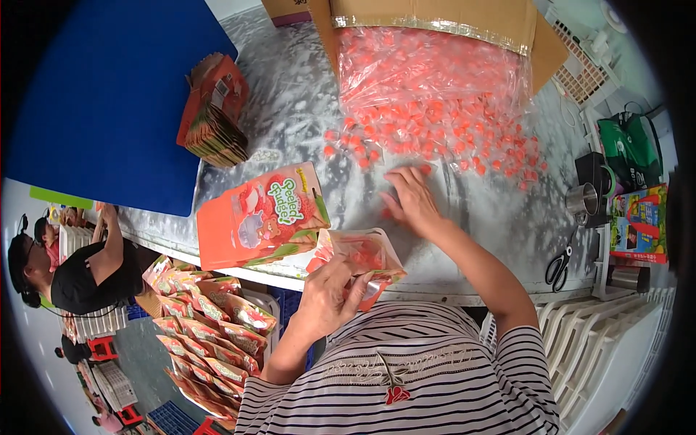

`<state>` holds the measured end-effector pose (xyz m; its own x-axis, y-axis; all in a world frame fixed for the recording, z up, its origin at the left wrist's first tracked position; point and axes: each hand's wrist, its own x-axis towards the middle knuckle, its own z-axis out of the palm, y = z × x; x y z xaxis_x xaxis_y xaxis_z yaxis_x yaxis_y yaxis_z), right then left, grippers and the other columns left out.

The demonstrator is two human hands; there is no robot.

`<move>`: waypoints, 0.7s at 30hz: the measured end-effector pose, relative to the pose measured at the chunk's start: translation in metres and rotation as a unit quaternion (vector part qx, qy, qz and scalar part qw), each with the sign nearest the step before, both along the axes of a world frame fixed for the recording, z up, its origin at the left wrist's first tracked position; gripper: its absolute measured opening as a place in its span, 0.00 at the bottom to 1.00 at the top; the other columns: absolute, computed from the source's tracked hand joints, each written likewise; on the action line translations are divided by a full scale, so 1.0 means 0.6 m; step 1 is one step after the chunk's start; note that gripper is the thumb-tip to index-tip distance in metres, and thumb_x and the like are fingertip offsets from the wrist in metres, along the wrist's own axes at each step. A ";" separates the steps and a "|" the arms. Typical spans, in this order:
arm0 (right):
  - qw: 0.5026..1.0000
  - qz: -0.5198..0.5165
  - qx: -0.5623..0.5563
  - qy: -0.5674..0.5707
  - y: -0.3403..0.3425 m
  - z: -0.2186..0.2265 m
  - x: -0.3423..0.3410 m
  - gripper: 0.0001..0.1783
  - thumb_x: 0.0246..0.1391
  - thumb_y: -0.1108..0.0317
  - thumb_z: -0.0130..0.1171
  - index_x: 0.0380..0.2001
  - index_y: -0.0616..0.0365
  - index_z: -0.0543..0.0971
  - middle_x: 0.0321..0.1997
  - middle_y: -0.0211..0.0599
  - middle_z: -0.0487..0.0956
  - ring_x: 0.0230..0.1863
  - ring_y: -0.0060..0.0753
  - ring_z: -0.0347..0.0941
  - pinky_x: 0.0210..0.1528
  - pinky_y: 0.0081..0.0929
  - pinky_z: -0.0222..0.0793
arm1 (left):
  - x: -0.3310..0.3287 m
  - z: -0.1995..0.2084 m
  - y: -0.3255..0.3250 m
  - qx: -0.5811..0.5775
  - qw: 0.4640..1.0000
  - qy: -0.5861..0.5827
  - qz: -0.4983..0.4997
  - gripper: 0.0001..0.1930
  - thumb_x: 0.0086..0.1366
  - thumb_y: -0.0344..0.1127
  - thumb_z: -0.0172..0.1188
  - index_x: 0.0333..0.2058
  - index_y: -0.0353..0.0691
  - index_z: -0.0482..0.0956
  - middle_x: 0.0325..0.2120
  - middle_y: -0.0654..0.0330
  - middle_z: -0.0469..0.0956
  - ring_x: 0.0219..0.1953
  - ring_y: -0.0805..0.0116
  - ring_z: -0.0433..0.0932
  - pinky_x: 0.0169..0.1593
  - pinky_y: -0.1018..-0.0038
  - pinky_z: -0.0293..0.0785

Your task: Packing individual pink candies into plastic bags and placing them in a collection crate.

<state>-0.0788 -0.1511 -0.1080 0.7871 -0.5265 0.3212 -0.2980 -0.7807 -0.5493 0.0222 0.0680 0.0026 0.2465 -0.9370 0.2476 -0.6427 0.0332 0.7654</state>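
Close against the striped shirt (pixel 406 362), the left hand (pixel 330 293) holds an open pouch (pixel 373 250), its fingers narrowed on the near left side and its mouth facing up; red candies show inside. Lower left, below the tabletop (pixel 464 254), filled pouches (pixel 217 341) stand in slanting rows. White racks (pixel 580 348) fill the lower right, and black-handled scissors (pixel 557 270) lie near the tabletop's right edge. Just left of the open pouch, flat pouches (pixel 264 214) lie with a printed front up. Farther in, the right hand (pixel 415 203) reaches over the tabletop, fingers curved and thumb apart, a candy just beside the fingertips; whether they touch it, I cannot tell. Right of it stands a metal cup (pixel 581 199). Beyond the hand, loose candies (pixel 457 134) spread out before a clear bag (pixel 428 69) full of more, which sits at the mouth of a cardboard box (pixel 442 18). Upper left, a stack of pouches (pixel 217 109) rests beside a blue board (pixel 123 94), and well off at the left edge a co-worker (pixel 94 279) in black reaches toward the tabletop.
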 end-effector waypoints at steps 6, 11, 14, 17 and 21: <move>0.997 0.027 -0.075 0.005 -0.015 -0.014 0.072 0.24 0.51 0.70 0.57 0.53 0.62 0.70 0.55 0.40 0.70 0.58 0.47 0.61 0.59 0.40 0.60 | -0.008 -0.002 -0.001 -0.018 1.000 0.001 -0.001 0.07 0.57 0.26 0.63 0.33 0.32 0.76 0.28 0.48 0.75 0.22 0.53 0.75 0.27 0.66 0.73; 0.990 0.080 -0.100 0.060 0.012 -0.014 0.049 0.22 0.49 0.73 0.55 0.50 0.61 0.72 0.54 0.39 0.71 0.57 0.47 0.62 0.58 0.41 0.60 | -0.011 0.003 0.006 -0.007 1.000 0.015 0.017 0.07 0.56 0.25 0.63 0.33 0.32 0.76 0.26 0.51 0.74 0.21 0.56 0.75 0.25 0.68 0.72; 0.991 0.107 -0.051 0.063 0.033 -0.004 0.017 0.15 0.50 0.73 0.55 0.43 0.61 0.74 0.50 0.40 0.73 0.54 0.48 0.64 0.57 0.40 0.62 | -0.010 -0.001 0.005 0.005 1.000 0.017 0.015 0.06 0.57 0.25 0.63 0.33 0.32 0.77 0.26 0.53 0.75 0.23 0.61 0.75 0.27 0.72 0.72; 0.996 0.084 -0.007 0.014 0.028 -0.006 -0.021 0.10 0.50 0.73 0.54 0.38 0.61 0.75 0.46 0.41 0.74 0.51 0.49 0.66 0.56 0.41 0.62 | -0.007 -0.004 -0.001 0.004 1.000 0.005 0.000 0.05 0.58 0.24 0.62 0.33 0.32 0.77 0.27 0.53 0.76 0.23 0.63 0.76 0.27 0.73 0.72; 0.996 -0.060 -0.034 -0.048 -0.038 0.005 -0.063 0.12 0.52 0.75 0.52 0.41 0.63 0.75 0.50 0.44 0.73 0.54 0.49 0.66 0.57 0.39 0.63 | -0.005 0.014 0.001 -0.007 1.000 0.017 0.004 0.06 0.59 0.24 0.61 0.35 0.32 0.78 0.29 0.52 0.77 0.22 0.61 0.77 0.25 0.72 0.73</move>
